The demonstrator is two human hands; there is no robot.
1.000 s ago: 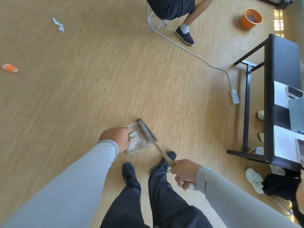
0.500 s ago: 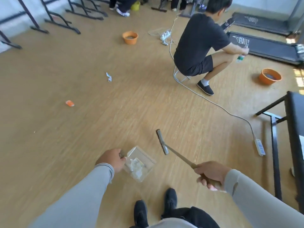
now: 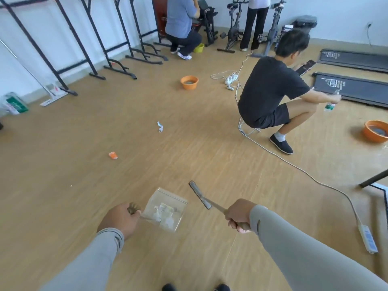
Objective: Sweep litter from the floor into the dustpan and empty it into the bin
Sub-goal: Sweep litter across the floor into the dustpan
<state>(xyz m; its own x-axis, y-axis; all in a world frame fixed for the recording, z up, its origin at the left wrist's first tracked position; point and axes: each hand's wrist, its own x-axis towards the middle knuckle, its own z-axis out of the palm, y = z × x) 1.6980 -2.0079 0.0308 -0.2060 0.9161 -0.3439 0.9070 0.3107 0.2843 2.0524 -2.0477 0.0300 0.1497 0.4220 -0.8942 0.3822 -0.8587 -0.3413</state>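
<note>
Clearly both hands are busy: the left hand (image 3: 120, 220) has its grip clenched round the handle of the clear dustpan (image 3: 167, 208), and the right hand (image 3: 239, 215) is wrapped round the wooden handle of the brush (image 3: 200, 197). The dustpan hangs just above the floor (image 3: 63, 185), roughly level, likely so that the pale scraps (image 3: 164, 213) lying in it do not slide out over its open lip. The brush head points forward and up beside the pan, apart from it and off the floor, a carrying pose rather than a sweeping one. More litter lies well ahead on the boards: an orange scrap (image 3: 113, 155) to the left and a white-and-blue strip (image 3: 160, 127) farther on. No bin can be told for certain in this view. Judging by this, one pickup is done, and the next step is either walking to those two pieces or emptying the pan. A cable (image 3: 294, 166) crossing the floor on the right could snag a foot.
</note>
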